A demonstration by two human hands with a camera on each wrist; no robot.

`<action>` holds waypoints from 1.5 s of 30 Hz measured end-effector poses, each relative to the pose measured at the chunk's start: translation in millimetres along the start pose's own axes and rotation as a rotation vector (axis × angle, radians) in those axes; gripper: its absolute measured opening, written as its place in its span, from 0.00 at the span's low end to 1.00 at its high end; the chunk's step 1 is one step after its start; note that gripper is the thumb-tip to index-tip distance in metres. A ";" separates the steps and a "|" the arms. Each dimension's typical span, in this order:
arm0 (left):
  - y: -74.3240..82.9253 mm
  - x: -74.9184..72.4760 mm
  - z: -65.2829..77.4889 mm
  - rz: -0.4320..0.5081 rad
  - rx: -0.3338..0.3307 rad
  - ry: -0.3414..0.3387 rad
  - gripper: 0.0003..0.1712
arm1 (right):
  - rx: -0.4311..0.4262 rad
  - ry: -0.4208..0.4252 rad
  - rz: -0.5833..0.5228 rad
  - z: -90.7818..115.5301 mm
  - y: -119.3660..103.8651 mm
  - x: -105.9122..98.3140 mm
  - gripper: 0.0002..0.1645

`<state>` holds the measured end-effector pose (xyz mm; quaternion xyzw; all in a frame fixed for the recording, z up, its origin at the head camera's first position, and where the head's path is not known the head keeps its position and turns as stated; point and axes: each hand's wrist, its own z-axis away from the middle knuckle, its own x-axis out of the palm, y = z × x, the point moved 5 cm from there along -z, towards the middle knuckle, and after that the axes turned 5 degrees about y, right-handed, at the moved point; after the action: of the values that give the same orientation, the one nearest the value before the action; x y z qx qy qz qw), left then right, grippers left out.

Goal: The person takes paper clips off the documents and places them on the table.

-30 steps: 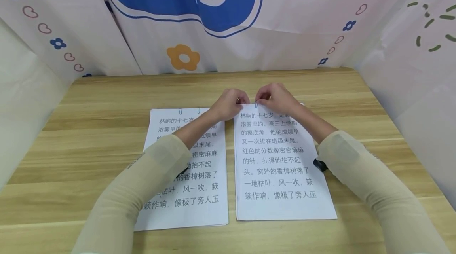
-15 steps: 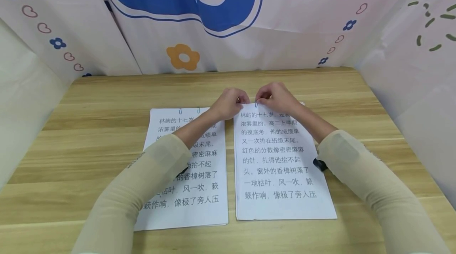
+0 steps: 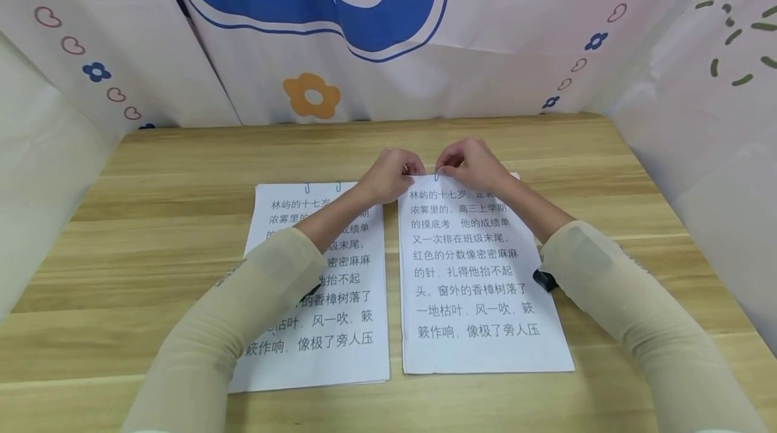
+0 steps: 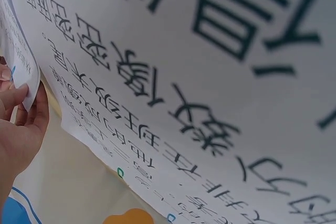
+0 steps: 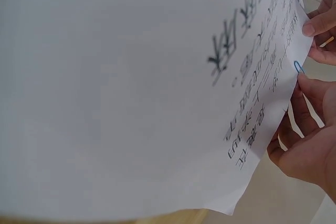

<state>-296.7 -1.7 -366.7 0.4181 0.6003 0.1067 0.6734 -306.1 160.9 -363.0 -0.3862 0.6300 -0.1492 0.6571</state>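
Note:
Two stacks of printed paper lie side by side. At the top left corner of the right stack [image 3: 467, 298], my left hand [image 3: 388, 173] pinches the sheets between thumb and fingers; the left wrist view shows the thumb on top of that corner [image 4: 26, 85]. A blue paper clip [image 5: 298, 67] sits over the same top edge, just right of that corner. My right hand [image 3: 473, 164] pinches the clip's outer end, its other fingers curled behind the paper's edge. The left stack [image 3: 352, 365], partly under my left forearm, carries a green clip [image 4: 120, 172] and a blue clip [image 4: 171, 217].
Both stacks rest on a wood-grain table [image 3: 182, 156] with a narrow gap between them. Behind it hangs a white printed cloth [image 3: 504, 82], and white sheeting rises at both sides. Dark wrist straps [image 3: 545, 280] show under the beige sleeves [image 3: 613, 298].
Both hands keep their places at the top edge of the right stack, and the clip stays there. The view shifts only very slightly.

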 end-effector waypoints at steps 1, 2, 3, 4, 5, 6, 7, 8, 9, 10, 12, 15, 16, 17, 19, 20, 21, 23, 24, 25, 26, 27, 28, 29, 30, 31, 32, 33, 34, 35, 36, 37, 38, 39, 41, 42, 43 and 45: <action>-0.3 0.2 0.0 0.000 0.000 -0.001 0.14 | 0.001 -0.001 -0.004 0.3 0.1 0.1 0.07; -0.5 0.5 0.0 0.001 0.000 -0.001 0.14 | 0.004 0.000 -0.006 0.4 0.4 0.2 0.07; -0.5 0.6 0.0 0.001 0.000 -0.001 0.14 | 0.004 0.000 -0.008 0.4 0.8 0.3 0.07; -0.7 0.8 -0.1 0.002 0.001 -0.001 0.14 | 0.005 0.001 -0.010 0.6 0.8 0.3 0.07; -0.5 0.8 -0.1 0.002 0.002 0.000 0.14 | 0.008 0.002 -0.011 0.6 1.2 0.3 0.07; -0.5 0.8 -0.1 0.002 0.004 0.000 0.14 | 0.011 0.004 -0.013 0.8 1.3 0.1 0.07; -0.6 0.9 -0.1 0.000 0.005 0.000 0.14 | 0.014 0.005 -0.016 0.8 1.7 0.1 0.06; -0.5 0.9 -0.2 0.000 0.006 0.000 0.14 | 0.014 0.007 -0.020 0.6 2.2 0.1 0.06; -0.4 0.7 -0.2 -0.001 0.007 0.000 0.14 | 0.013 0.007 -0.024 0.4 2.7 0.0 0.06; -0.4 0.8 -0.3 -0.002 0.007 -0.001 0.14 | 0.013 0.007 -0.028 0.3 3.0 0.0 0.06; -0.6 0.6 -0.4 -0.002 0.007 0.000 0.14 | 0.015 0.008 -0.037 0.0 4.0 -0.2 0.06; -0.7 0.5 -0.6 -0.001 0.007 0.001 0.14 | 0.016 0.010 -0.046 -0.4 4.8 -0.6 0.06; -0.7 0.5 -0.5 0.000 0.007 0.002 0.15 | 0.019 0.011 -0.049 -0.3 4.9 -0.8 0.06; -0.7 0.5 -0.5 0.001 0.006 0.002 0.15 | 0.022 0.013 -0.053 -0.2 4.9 -0.9 0.06; -0.4 0.5 -0.5 0.003 0.005 0.003 0.14 | 0.032 0.017 -0.062 -0.1 4.9 -1.3 0.05; -0.4 0.5 -0.7 0.003 0.005 0.003 0.14 | 0.040 0.019 -0.068 0.2 5.1 -1.5 0.05; -0.3 0.5 -0.7 0.004 0.006 0.004 0.14 | 0.045 0.018 -0.074 0.3 5.3 -1.4 0.05; -0.4 0.5 -1.0 0.005 0.006 0.005 0.15 | 0.054 0.019 -0.081 0.8 5.1 -1.6 0.05; -0.2 0.3 -1.0 0.005 0.006 0.005 0.15 | 0.056 0.019 -0.083 0.9 5.3 -1.6 0.05; -0.2 0.3 -1.1 0.005 0.007 0.006 0.15 | 0.058 0.019 -0.085 1.0 5.6 -1.7 0.06; -0.2 0.3 -1.1 0.005 0.007 0.006 0.15 | 0.058 0.019 -0.085 0.9 5.9 -1.6 0.06; -0.1 0.2 -1.1 0.006 0.006 0.006 0.15 | 0.056 0.019 -0.084 0.7 6.3 -1.5 0.06; -0.2 0.0 -1.1 0.007 0.007 0.007 0.15 | 0.054 0.019 -0.084 0.4 6.7 -1.4 0.06; 0.0 -0.1 -1.1 0.008 0.007 0.007 0.15 | 0.054 0.020 -0.085 0.2 7.0 -1.4 0.06; 0.1 -0.2 -1.1 0.009 0.007 0.007 0.15 | 0.055 0.021 -0.087 -0.1 7.3 -1.3 0.06; 0.0 -0.2 -1.2 0.008 0.008 0.008 0.15 | 0.056 0.022 -0.090 -0.3 7.3 -1.3 0.06; 0.0 -0.4 -1.1 0.009 0.008 0.009 0.15 | 0.058 0.022 -0.093 -0.6 7.5 -1.2 0.06; 0.1 -0.5 -1.1 0.010 0.009 0.010 0.15 | 0.060 0.023 -0.097 -0.8 7.9 -1.1 0.06; 0.1 -0.6 -1.0 0.010 0.008 0.010 0.15 | 0.063 0.023 -0.102 -0.9 8.4 -1.0 0.06; 0.0 -0.4 -0.9 0.008 0.005 0.010 0.15 | 0.067 0.023 -0.108 -1.0 8.8 -0.9 0.06; 0.0 -0.4 -0.9 0.007 0.004 0.009 0.15 | 0.068 0.023 -0.110 -1.0 9.5 -0.8 0.06; -0.1 -0.3 -1.0 0.006 0.003 0.008 0.15 | 0.069 0.021 -0.112 -1.1 10.2 -0.6 0.06; -0.2 -0.2 -1.0 0.005 0.001 0.007 0.15 | 0.071 0.020 -0.115 -1.0 10.8 -0.5 0.06; -0.3 -0.2 -1.2 0.004 0.001 0.006 0.15 | 0.073 0.018 -0.118 -0.9 11.3 -0.4 0.06; -0.1 -0.5 -1.7 0.002 0.003 0.007 0.15 | 0.076 0.020 -0.122 -0.6 10.9 -0.8 0.06; 0.0 -0.8 -1.9 0.003 0.005 0.009 0.15 | 0.077 0.022 -0.123 -0.6 10.7 -1.1 0.06; 0.1 -1.0 -2.1 0.004 0.006 0.011 0.15 | 0.078 0.024 -0.126 -0.7 10.5 -1.4 0.06; 0.2 -1.6 -2.5 0.005 0.005 0.013 0.15 | 0.082 0.028 -0.131 -0.8 10.1 -1.9 0.06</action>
<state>-299.2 -1.5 -365.3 0.4208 0.6037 0.1097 0.6681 -310.1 168.6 -368.7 -0.3972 0.6060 -0.2228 0.6522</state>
